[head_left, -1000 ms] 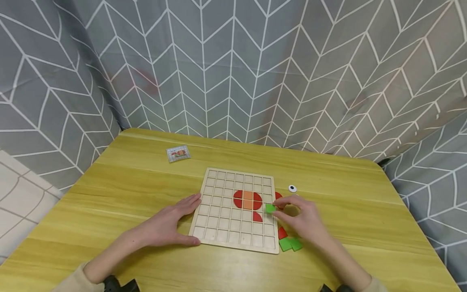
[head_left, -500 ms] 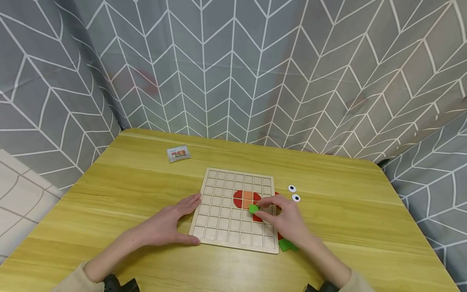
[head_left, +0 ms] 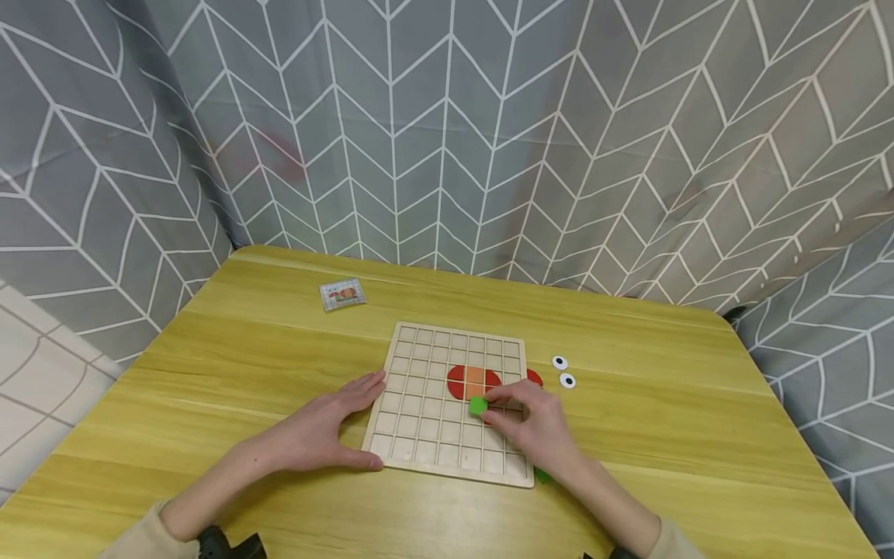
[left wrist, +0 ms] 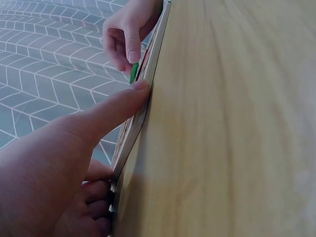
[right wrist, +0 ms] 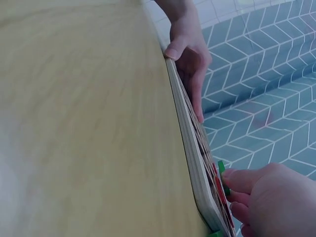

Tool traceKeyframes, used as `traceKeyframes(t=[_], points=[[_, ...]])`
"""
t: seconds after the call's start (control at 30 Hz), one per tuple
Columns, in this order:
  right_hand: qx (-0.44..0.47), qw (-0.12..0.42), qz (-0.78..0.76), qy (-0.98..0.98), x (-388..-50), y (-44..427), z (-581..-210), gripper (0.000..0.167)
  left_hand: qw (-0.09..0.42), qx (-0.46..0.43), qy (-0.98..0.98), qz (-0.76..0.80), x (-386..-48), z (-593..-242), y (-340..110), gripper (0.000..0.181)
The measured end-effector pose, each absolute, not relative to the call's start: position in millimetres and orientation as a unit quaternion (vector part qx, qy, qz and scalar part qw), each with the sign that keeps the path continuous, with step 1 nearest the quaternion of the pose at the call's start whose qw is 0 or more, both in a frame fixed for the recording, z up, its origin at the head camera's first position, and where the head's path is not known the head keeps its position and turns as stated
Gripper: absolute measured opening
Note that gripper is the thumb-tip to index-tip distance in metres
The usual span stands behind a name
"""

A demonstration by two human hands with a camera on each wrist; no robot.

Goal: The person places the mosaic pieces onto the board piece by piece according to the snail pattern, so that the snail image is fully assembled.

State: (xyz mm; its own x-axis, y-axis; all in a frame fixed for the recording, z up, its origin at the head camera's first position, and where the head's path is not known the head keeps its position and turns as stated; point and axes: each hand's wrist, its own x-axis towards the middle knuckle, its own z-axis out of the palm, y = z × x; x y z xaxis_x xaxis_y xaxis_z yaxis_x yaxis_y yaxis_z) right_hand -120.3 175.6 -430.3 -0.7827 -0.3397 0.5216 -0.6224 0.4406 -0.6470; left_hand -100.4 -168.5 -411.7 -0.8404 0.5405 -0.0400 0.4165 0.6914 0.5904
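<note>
A pale wooden grid board [head_left: 433, 435] lies on the table with red and orange tiles [head_left: 474, 380] set in its squares. My left hand [head_left: 317, 423] rests at the board's left edge, thumb at the near corner and fingers along the side; the left wrist view shows the thumb [left wrist: 118, 111] touching the rim. Between thumb and fingertips my right hand [head_left: 538, 427] pinches a green square tile [head_left: 478, 406] over the board, just below the orange tiles. In the right wrist view that green tile [right wrist: 223, 177] stands tilted at the board's surface. My right hand partly hides a red tile.
Two round eye pieces [head_left: 563, 372] lie right of the board. A red piece [head_left: 535, 377] sits by its right edge, and a green tile [head_left: 542, 475] shows partly under my right wrist. A small picture card [head_left: 342, 294] lies at the back left. A patterned curtain [head_left: 447, 140] hangs behind the table.
My right hand has carried the green tile leftward from the board's right edge to below the orange tiles. My left hand has stayed in place.
</note>
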Motion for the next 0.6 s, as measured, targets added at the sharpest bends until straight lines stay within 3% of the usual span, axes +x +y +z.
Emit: traceKeyframes(t=[0.6], points=[[0.361,0.213,0.39,-0.82,-121.4,173.4,-433.2,0.029,0.105,0.263,0.912,0.296,-100.3,-412.9,-168.6,0.109]])
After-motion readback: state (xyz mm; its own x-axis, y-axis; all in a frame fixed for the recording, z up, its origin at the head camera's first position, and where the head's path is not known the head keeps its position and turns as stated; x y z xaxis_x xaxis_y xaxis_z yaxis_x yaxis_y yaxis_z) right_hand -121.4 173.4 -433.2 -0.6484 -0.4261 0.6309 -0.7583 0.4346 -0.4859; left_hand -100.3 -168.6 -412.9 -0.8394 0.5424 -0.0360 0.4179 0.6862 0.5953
